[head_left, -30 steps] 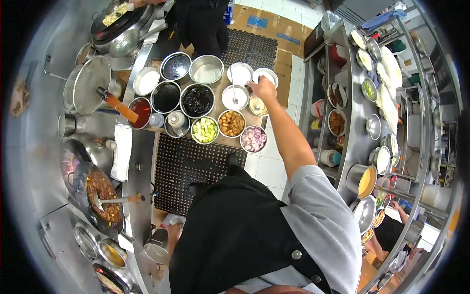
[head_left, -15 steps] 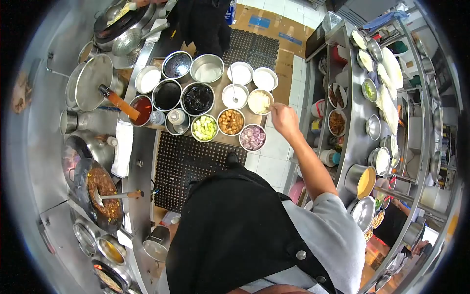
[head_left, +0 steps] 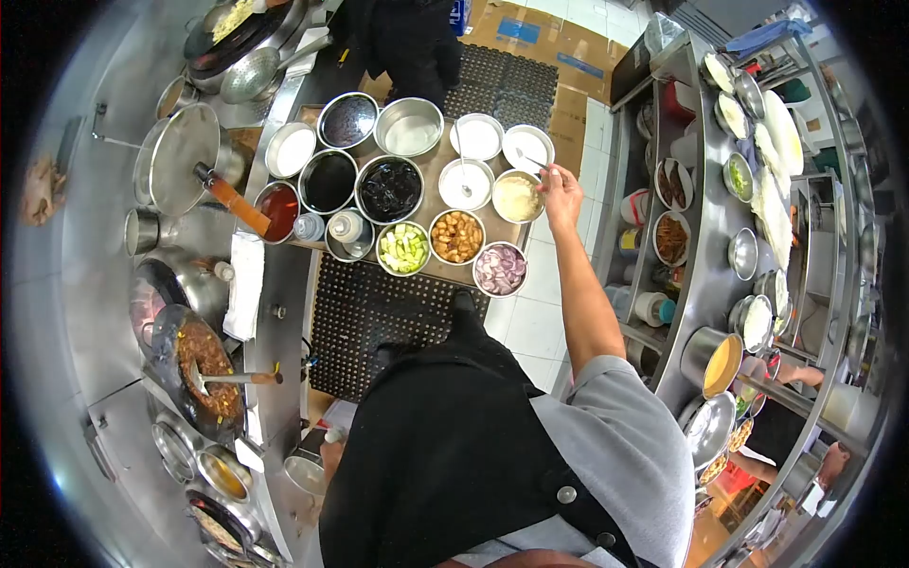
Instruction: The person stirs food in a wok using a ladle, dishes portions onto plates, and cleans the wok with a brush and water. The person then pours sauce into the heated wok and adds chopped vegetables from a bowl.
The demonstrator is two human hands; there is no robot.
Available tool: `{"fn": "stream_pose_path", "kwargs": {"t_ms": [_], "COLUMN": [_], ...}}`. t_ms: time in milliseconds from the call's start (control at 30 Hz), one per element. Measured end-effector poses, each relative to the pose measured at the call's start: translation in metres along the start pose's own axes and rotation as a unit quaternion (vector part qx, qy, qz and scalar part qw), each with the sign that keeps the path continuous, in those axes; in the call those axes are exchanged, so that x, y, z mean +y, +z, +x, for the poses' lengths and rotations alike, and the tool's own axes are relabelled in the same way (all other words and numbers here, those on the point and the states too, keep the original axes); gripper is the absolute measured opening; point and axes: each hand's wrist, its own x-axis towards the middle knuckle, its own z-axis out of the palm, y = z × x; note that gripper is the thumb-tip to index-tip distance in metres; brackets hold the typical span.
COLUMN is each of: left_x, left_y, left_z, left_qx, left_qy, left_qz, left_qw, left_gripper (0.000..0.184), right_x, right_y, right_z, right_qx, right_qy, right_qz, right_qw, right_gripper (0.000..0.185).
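Observation:
My right hand (head_left: 562, 197) pinches the thin handle of a small metal spoon (head_left: 534, 163) at the right end of the group of bowls. The spoon points toward a bowl of white powder or grains (head_left: 526, 144). Just below it is a bowl of pale, finely chopped food (head_left: 516, 199). A long-handled spoon (head_left: 465, 180) rests in the neighbouring white-filled bowl. Nearby are bowls of chopped purple onion (head_left: 500, 269), browned cubes (head_left: 456, 237) and green pieces (head_left: 402, 249). My left hand (head_left: 331, 452) is mostly hidden behind the black apron, close to a metal pot (head_left: 305, 473); its fingers do not show clearly.
Bowls of dark liquid (head_left: 328, 182) and red sauce (head_left: 277, 211) stand further left. On the left counter, a wok (head_left: 194, 379) holds brown food and a ladle. Steel shelving (head_left: 653, 331) with bowls lines the right. Another person in black clothing (head_left: 402, 47) stands at the far side.
My right hand has risen from the bowl of pale chopped food, and the spoon now shows in its fingers, pointing at the white-filled bowl above. The camera view has shifted slightly.

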Motion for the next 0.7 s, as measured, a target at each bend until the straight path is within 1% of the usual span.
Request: {"fn": "stream_pose_path", "kwargs": {"t_ms": [67, 100, 167, 200, 233, 267, 300, 333, 367, 400, 433, 500, 533, 567, 600, 633, 667, 700], "left_x": [-0.003, -0.003, 0.003, -0.082, -0.057, -0.059, -0.076, -0.093, -0.091, -0.105, -0.126, -0.142, -0.134, -0.101, -0.127, -0.157, -0.189, -0.16], "left_y": [-0.002, -0.003, -0.009, 0.025, 0.014, 0.007, 0.013, 0.023, 0.027, 0.036, 0.043, 0.055, 0.047, 0.027, 0.036, 0.058, 0.086, 0.055], "left_z": [-0.007, -0.011, -0.019, 0.035, 0.027, 0.025, 0.034, 0.045, 0.04, 0.06, 0.072, 0.067, 0.043, 0.007, 0.015, 0.029, 0.03, -0.017], "left_qx": [0.001, 0.001, 0.001, 0.012, 0.046, 0.099, 0.021, -0.022, -0.006, 0.002, 0.009, 0.115, 0.093, 0.081, 0.036, -0.018, 0.068, 0.128], "left_qy": [-0.007, -0.009, -0.007, 0.131, 0.276, 0.398, 0.282, 0.138, 0.003, 0.123, 0.217, 0.229, 0.176, 0.121, 0.106, 0.098, -0.039, -0.115], "left_qz": [0.016, 0.031, 0.074, 0.13, 0.202, 0.264, 0.125, -0.08, -0.241, 0.043, 0.323, 0.194, 0.112, 0.029, 0.134, 0.236, 0.0, -0.135], "left_qw": [1.0, 0.999, 0.997, 0.983, 0.938, 0.873, 0.951, 0.987, 0.971, 0.991, 0.921, 0.947, 0.973, 0.989, 0.985, 0.967, 0.997, 0.976], "left_gripper": [0.021, 0.02, 0.02, 0.02, 0.019, 0.019, 0.022, 0.025, 0.028, 0.032, 0.035, 0.038, 0.039, 0.041, 0.042, 0.044, 0.043, 0.045], "right_x": [-0.002, -0.006, -0.023, -0.031, -0.031, -0.039, -0.053, -0.068, -0.085, -0.098, -0.1, -0.125, -0.148, -0.162, -0.176, -0.187, -0.186, -0.186], "right_y": [0.001, -0.001, -0.009, -0.014, -0.023, -0.028, -0.03, -0.029, -0.024, -0.017, -0.007, 0.032, 0.062, 0.09, 0.124, 0.151, 0.179, 0.204], "right_z": [-0.003, -0.007, -0.013, -0.011, -0.01, -0.014, -0.021, -0.03, -0.042, -0.052, -0.059, -0.089, -0.119, -0.145, -0.175, -0.204, -0.223, -0.244], "right_qx": [-0.004, -0.007, 0.057, 0.072, 0.056, 0.05, 0.042, 0.025, 0.004, -0.021, -0.051, -0.093, -0.117, -0.169, -0.195, -0.215, -0.266, -0.325], "right_qy": [0.037, 0.038, 0.094, 0.127, 0.136, 0.138, 0.14, 0.131, 0.124, 0.123, 0.088, 0.07, 0.099, 0.103, 0.122, 0.139, 0.156, 0.156], "right_qz": [0.038, 0.04, 0.1, 0.115, 0.167, 0.186, 0.204, 0.201, 0.198, 0.204, 0.216, 0.142, 0.165, 0.165, 0.178, 0.188, 0.211, 0.216], "right_qw": [0.999, 0.998, 0.989, 0.983, 0.975, 0.972, 0.968, 0.971, 0.972, 0.971, 0.971, 0.983, 0.974, 0.966, 0.957, 0.948, 0.928, 0.908], "right_gripper": [0.031, 0.031, 0.031, 0.031, 0.033, 0.034, 0.036, 0.037, 0.038, 0.04, 0.04, 0.043, 0.042, 0.04, 0.037, 0.035, 0.033, 0.034]}}
